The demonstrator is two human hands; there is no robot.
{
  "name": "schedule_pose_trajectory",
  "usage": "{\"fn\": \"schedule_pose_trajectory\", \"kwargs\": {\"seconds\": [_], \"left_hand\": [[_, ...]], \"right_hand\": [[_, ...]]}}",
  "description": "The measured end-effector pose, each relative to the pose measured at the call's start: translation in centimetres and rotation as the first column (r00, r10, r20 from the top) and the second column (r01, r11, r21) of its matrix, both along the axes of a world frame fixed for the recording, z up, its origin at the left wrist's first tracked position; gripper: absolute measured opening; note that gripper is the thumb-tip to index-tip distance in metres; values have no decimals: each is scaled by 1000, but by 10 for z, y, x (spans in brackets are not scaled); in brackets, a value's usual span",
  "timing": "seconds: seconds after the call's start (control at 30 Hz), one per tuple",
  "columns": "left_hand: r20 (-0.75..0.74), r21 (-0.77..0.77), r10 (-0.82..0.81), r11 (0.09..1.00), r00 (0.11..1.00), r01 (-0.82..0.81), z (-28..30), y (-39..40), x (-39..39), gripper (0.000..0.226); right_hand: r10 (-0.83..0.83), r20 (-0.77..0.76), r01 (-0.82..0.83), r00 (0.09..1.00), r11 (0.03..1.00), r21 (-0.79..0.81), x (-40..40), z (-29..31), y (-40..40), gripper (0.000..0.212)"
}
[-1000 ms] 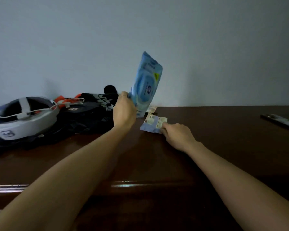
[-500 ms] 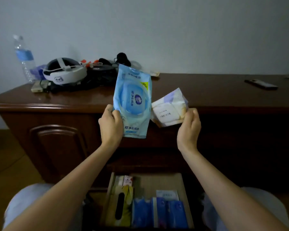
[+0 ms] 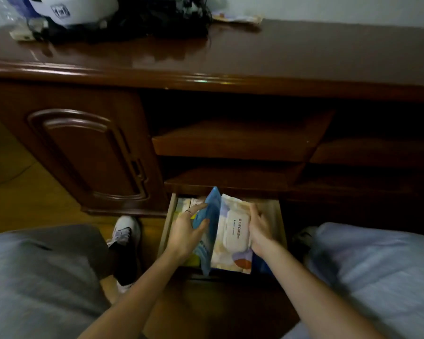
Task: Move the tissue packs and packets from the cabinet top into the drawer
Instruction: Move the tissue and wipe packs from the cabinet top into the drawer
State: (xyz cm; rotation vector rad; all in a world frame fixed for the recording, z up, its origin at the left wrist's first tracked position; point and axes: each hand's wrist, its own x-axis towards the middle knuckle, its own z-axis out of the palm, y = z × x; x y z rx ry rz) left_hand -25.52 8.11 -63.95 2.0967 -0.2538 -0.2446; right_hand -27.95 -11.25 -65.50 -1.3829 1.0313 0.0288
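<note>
The open drawer (image 3: 281, 223) sits low in the dark wooden cabinet, between my knees. My left hand (image 3: 187, 230) grips the blue wet-wipe pack (image 3: 212, 216), which stands on edge inside the drawer. Beside it lies the white and cream tissue pack (image 3: 234, 231) with a white lid, and my right hand (image 3: 260, 228) holds its right side. Other packs underneath are mostly hidden. On the cabinet top (image 3: 291, 52), a small flat packet (image 3: 235, 17) lies near the wall.
A white headset (image 3: 69, 11) and black cables and gear (image 3: 152, 18) crowd the cabinet top's left back. A carved door (image 3: 83, 152) is left of two open shelves (image 3: 235, 140). My knees flank the drawer, and a white shoe (image 3: 126, 231) rests on the floor.
Both hands came down from in front of the cabinet top into the drawer, carrying the blue pack and the white pack. The view tilted down toward the drawer.
</note>
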Motion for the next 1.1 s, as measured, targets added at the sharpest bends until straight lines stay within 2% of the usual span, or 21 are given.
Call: {"fn": "schedule_pose_trajectory", "kwargs": {"seconds": [0.07,0.13,0.27,0.33,0.4,0.43,0.5,0.57,0.63,0.7,0.83,0.87,0.93,1.03,1.1], "left_hand": [[6,14,31,999,999,-31,-17,8,4,39],[8,70,31,997,999,-31,-31,16,8,40],[36,303,-80,951,996,66,-66,27,9,39],[117,505,-169,858,979,88,-79,35,5,39],[112,622,-229,775,967,111,-88,43,4,53],[69,610,-212,782,975,127,-92,45,5,60],[-43,428,-82,899,996,93,-93,48,9,57],[-169,151,120,984,978,-95,-92,46,15,45],[-315,-58,245,959,917,-276,-88,41,20,41],[-424,-193,234,921,875,-339,-84,36,22,39],[-549,-191,240,897,801,-399,-77,21,18,25],[-573,-211,233,884,785,-416,-77,17,15,20],[-599,-261,183,876,780,-405,-72,7,9,15],[-551,-341,68,891,832,-300,-63,-7,-2,48],[-536,-437,-23,863,844,-254,-62,-14,-10,70]], "right_hand": [[34,-100,-16,994,984,176,-5,-26,-9,59],[145,-122,-105,982,954,282,-14,-47,-8,49],[295,-3,-288,956,937,198,-25,-79,9,34],[335,10,-329,942,919,216,-26,-86,16,31],[351,-22,-338,936,914,224,-26,-93,16,33],[341,-32,-323,940,915,243,-25,-95,15,34],[285,-24,-265,958,918,295,-21,-96,13,33],[216,-28,-195,976,925,326,-16,-93,11,32],[179,-35,-157,983,927,342,-12,-90,7,33],[192,-30,-167,981,914,369,-11,-86,5,39],[228,93,-246,969,878,412,-14,-78,4,46],[224,131,-258,966,885,387,-15,-74,5,46],[307,157,-337,939,911,236,-15,-67,6,44],[410,92,-410,907,912,-21,-15,-64,13,48],[348,118,-354,930,935,27,-16,-62,22,48]]}}
